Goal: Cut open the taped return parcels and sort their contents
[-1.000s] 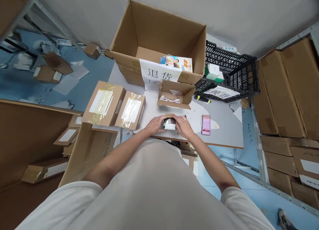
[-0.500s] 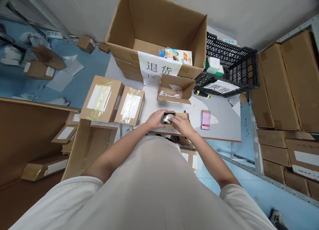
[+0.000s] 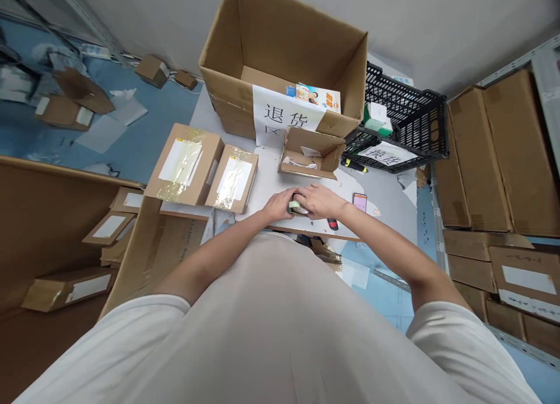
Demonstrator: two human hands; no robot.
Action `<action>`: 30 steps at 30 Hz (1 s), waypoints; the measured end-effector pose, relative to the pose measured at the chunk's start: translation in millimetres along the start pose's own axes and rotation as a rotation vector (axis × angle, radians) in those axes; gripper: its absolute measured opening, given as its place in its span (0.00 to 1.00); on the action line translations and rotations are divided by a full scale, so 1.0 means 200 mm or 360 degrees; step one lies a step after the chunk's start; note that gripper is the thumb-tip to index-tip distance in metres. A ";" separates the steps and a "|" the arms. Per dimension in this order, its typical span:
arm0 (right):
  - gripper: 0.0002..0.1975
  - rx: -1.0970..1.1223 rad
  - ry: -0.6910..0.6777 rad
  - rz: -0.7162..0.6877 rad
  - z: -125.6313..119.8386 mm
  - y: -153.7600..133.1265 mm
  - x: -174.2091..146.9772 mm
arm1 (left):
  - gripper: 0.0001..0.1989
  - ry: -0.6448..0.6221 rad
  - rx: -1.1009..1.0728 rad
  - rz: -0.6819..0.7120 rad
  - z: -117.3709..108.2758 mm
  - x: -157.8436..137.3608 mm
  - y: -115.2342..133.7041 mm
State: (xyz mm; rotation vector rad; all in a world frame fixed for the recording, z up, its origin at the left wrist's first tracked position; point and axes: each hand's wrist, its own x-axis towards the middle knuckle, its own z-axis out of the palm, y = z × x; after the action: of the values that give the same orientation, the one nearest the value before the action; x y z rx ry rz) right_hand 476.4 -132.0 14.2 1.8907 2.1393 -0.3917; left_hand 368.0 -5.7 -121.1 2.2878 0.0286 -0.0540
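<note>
A small round can (image 3: 297, 207), pale green on its side with a silvery part, sits between my two hands near the table's front edge. My left hand (image 3: 279, 205) is closed around its left side. From the right and above, my right hand (image 3: 324, 201) has its fingers curled over the can, hiding much of it. Just beyond my hands lies an open small cardboard box (image 3: 308, 162) with paper scraps inside. A red-and-black object (image 3: 333, 223) lies below my right wrist, partly seen.
A large open carton (image 3: 227, 97) with a paper sign stands behind, holding a colourful box. Right of it is a black plastic crate (image 3: 431, 129). Two taped parcels (image 3: 186, 164) sit left. A phone (image 3: 359, 202) lies right. Stacked cartons (image 3: 494, 153) stand far right.
The brown box that was around the can no longer shows. My right hand has shifted over the can, and the red-and-black object has come into sight. The view has shifted slightly.
</note>
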 end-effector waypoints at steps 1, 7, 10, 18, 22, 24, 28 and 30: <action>0.22 0.0057 0.0075 0.0019 -0.05 0.01 -0.04 | 0.41 0.0020 -0.0003 -0.0005 0.00 0.00 0.00; 0.30 0.0662 0.0716 0.0196 -0.35 0.08 -0.33 | 0.46 0.0089 -0.0129 0.0066 0.01 -0.02 0.01; 0.32 0.0911 0.1053 0.0375 -0.40 0.12 -0.44 | 0.54 0.0102 -0.0239 0.0054 0.01 -0.03 0.01; 0.34 0.1374 0.1477 0.0478 -0.40 0.23 -0.41 | 0.75 0.0210 -0.0454 -0.0201 -0.07 -0.10 0.05; 0.32 0.1597 0.1667 0.0517 -0.42 0.28 -0.31 | 0.66 0.0548 -0.0792 0.0020 -0.20 -0.16 0.21; 0.28 0.1697 0.1721 0.0578 -0.42 0.30 -0.25 | 0.57 0.0639 -0.1132 0.0157 -0.25 -0.17 0.32; 0.25 0.1867 0.1737 0.0604 -0.39 0.31 -0.14 | 0.43 0.0769 -0.1602 0.0096 -0.28 -0.15 0.44; 0.26 0.1894 0.1706 0.0590 -0.38 0.31 -0.11 | 0.43 0.0791 -0.1673 0.0019 -0.28 -0.14 0.45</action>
State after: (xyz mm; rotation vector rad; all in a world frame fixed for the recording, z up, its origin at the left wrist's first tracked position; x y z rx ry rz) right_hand 539.6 -117.8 90.7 3.7827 2.0825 -0.8126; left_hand 345.4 -22.8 -16.6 1.2041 0.2409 0.4375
